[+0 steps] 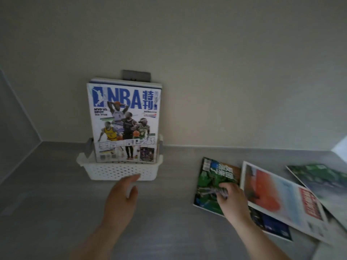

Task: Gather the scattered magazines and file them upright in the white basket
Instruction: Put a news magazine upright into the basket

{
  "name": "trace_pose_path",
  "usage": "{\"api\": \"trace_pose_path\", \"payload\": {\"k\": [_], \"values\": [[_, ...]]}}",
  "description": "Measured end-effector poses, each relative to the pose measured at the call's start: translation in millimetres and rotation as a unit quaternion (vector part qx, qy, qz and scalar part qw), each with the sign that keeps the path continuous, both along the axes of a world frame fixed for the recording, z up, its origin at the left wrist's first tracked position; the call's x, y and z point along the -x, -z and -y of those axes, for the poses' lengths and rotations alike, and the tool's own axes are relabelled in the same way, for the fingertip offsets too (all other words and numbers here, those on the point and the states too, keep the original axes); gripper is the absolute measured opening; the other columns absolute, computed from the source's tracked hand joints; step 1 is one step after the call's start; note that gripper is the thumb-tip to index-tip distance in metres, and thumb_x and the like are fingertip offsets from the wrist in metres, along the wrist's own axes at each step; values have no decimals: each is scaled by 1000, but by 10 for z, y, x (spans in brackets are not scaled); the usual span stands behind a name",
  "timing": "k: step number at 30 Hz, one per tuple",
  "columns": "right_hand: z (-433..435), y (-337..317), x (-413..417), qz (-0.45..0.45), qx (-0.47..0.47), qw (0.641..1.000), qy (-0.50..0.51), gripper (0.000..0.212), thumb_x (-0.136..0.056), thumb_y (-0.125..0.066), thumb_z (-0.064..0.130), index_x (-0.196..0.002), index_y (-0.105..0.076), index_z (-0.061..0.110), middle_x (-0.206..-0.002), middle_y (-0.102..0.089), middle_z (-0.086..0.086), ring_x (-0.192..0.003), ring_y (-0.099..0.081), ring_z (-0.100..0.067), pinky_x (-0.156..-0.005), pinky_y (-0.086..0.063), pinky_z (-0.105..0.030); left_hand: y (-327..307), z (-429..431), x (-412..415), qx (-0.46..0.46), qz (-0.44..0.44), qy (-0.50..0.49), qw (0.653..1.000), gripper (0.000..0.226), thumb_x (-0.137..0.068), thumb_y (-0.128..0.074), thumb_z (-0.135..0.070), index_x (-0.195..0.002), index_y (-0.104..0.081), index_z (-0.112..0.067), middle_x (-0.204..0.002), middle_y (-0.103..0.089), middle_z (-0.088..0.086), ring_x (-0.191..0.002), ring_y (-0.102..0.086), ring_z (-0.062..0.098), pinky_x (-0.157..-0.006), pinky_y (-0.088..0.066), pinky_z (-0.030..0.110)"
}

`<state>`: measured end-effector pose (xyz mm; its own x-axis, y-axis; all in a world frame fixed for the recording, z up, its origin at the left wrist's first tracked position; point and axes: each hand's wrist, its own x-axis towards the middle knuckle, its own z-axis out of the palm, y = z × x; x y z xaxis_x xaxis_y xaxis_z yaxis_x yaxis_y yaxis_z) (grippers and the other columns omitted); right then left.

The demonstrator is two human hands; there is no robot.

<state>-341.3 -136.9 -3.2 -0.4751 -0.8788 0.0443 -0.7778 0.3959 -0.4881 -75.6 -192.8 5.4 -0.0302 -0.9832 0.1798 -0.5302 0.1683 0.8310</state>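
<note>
Our right hand [231, 196] lay on the green-covered magazine [212, 186], fingers curled over its cover; whether they gripped it we could not tell. Our left hand [123, 194] hung open, fingers loosely spread, fingertips just beside the front wall of the white perforated plastic basket [116, 170]. The pale grey desk [56, 194] met a plain wall. Upright in the basket stood a magazine titled "NBA" [124, 124], reading "MVP VS DPOY". Other blurred magazines [281, 199] lay scattered rightward.

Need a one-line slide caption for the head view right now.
Left hand at the white basket holding upright magazines; right hand on a green magazine among loose ones.
</note>
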Motion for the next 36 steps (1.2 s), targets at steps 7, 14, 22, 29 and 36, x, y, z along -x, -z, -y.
{"api": "trace_pose_path", "payload": {"k": [7,14,22,29,36], "values": [[-924,207,858,-59,-64,992,87,34,-84,-56,20,-117,-54,11,-125,-57,-11,-118,-49,-28,-98,-35,-34,380,-639,809,-69,74,135,986,30,-83,-53,1,-110,-63,-10,-121,-61,8,-107,-57,13,-77,-29,2],[-1543,492,1363,-116,-89,985,89,56,-92,-23,42,-115,-59,6,-132,-52,-20,-121,-51,-34,-98,-43,-46,489,-773,1655,-56,161,213,962,35,-88,-48,-12,-122,-54,-17,-136,-50,2,-125,-46,14,-100,-32,18],[-1587,459,1403,-103,-133,985,48,49,-78,-31,35,-82,-72,8,-98,-72,-19,-87,-69,-35,-65,-56,-47,246,-399,2992,-158,97,177,967,41,-86,-53,-18,-126,-47,-10,-129,-55,11,-111,-54,26,-86,-41,25],[-1552,462,1448,-89,-136,986,45,49,-68,-34,36,-85,-73,13,-102,-72,-13,-92,-69,-30,-68,-56,-43,271,-166,3426,-243,112,116,957,37,-87,-52,-24,-119,-50,-5,-121,-58,18,-107,-55,32,-79,-41,28],[-1564,491,1481,-133,-138,980,51,49,-68,-34,38,-88,-73,15,-105,-71,-10,-96,-68,-26,-69,-57,-42,172,67,3464,-277,132,117,945,41,-84,-58,-29,-113,-57,2,-118,-59,22,-104,-56,32,-84,-46,33]]}}
